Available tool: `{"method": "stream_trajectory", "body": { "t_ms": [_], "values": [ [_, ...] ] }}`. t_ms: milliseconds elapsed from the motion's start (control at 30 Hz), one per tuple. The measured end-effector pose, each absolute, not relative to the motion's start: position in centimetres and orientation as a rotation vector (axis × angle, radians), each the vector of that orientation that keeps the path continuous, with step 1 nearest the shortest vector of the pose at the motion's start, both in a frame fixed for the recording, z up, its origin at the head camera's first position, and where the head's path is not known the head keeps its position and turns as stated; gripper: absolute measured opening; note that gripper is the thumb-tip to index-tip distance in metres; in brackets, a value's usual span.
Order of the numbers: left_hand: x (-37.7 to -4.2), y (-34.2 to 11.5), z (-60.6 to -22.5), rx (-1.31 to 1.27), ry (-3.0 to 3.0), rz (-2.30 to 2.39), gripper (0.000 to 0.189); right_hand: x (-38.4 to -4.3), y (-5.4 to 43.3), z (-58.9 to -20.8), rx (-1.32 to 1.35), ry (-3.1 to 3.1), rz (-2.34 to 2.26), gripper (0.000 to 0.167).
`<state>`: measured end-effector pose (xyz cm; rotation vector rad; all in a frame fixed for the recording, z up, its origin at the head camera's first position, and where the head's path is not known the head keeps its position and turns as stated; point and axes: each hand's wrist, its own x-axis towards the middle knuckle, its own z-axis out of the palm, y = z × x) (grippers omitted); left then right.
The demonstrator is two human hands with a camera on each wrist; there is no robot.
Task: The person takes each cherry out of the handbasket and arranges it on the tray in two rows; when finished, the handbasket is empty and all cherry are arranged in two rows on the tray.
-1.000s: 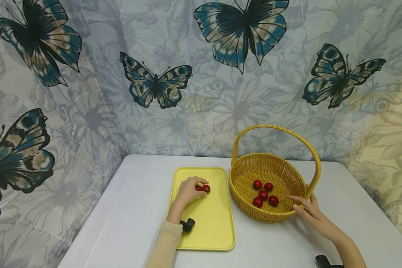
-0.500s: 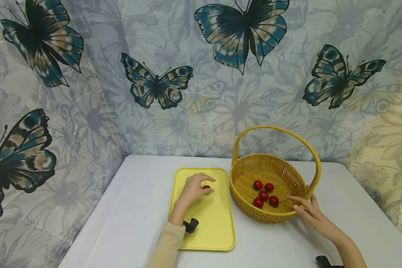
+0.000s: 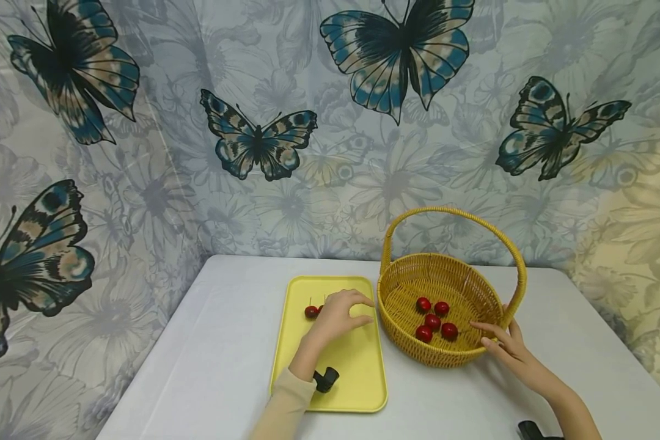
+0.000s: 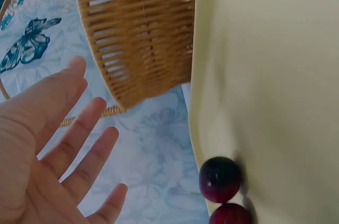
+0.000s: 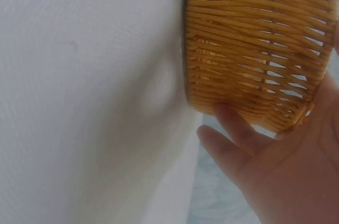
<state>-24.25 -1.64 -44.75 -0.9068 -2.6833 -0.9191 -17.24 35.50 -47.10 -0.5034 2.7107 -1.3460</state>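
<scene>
Yellow tray [image 3: 357,382], lower middle of the head view, lying flat on a white surface [image 3: 198,373]. Two dark red cherries [image 3: 311,311] sit on it, toward the tray's upper left, thin stems sticking up, and the one on the right is partly blocked by the left hand [image 3: 335,315]. The left wrist view has the pair at the bottom, right of centre, the upper one almost black on top and the lower one cut off by the frame edge.

That left hand is spread wide and empty over the tray, thumb and fingers apart, fingertips near the tray's right edge. Its arm has a beige sleeve [image 3: 286,400] and a black wrist mount [image 3: 326,380].

Just right of the tray is a golden wicker basket [image 3: 412,348] with a tall arched handle [image 3: 455,209]. Five more cherries [image 3: 432,322] are bunched on its floor. The right hand [image 3: 519,357] holds the basket's right side by the foot of the handle, digits on both sides of the rim.

Backdrop is a grey-blue floral cloth [image 3: 346,208] with big teal butterflies [image 3: 259,139], going yellowish at far right.
</scene>
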Motion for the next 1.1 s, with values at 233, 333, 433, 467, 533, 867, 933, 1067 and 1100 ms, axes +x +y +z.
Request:
{"method": "stream_trajectory", "body": {
  "t_ms": [233,333,433,467,533,867,933,1067,1100],
  "values": [
    [-23.6,0.3,-44.9,-0.962,-2.677,-0.932,0.025,-17.1,35.5,-47.1,-0.512,2.719,-1.345,0.037],
    [-23.3,1.0,-45.0,-0.968,-2.678,-0.949,0.027,-17.1,35.6,-47.2,-0.513,2.729,-1.337,0.037],
    [-23.1,1.6,-44.9,-1.0,-2.664,-0.951,0.029,-17.1,35.6,-47.3,-0.513,2.73,-1.337,0.037],
    [-23.0,1.8,-44.8,-1.009,-2.661,-0.953,0.03,-17.1,35.6,-47.3,-0.513,2.73,-1.338,0.037],
    [-23.0,2.1,-44.8,-1.032,-2.646,-0.962,0.028,-17.2,35.6,-47.3,-0.514,2.727,-1.338,0.037],
    [-23.4,4.3,-44.1,-1.103,-2.732,-0.873,0.027,-17.3,35.4,-47.4,-0.479,2.726,-1.317,0.038],
    [-23.6,4.8,-44.0,-1.112,-2.755,-0.855,0.026,-17.3,35.4,-47.4,-0.482,2.729,-1.317,0.038],
    [-24.4,5.8,-43.9,-1.178,-2.813,-0.879,0.028,-17.1,35.5,-47.2,-0.484,2.735,-1.324,0.038],
    [-24.6,6.1,-43.8,-1.2,-2.828,-0.888,0.029,-17.1,35.5,-47.2,-0.485,2.737,-1.326,0.038]
  ]
}}
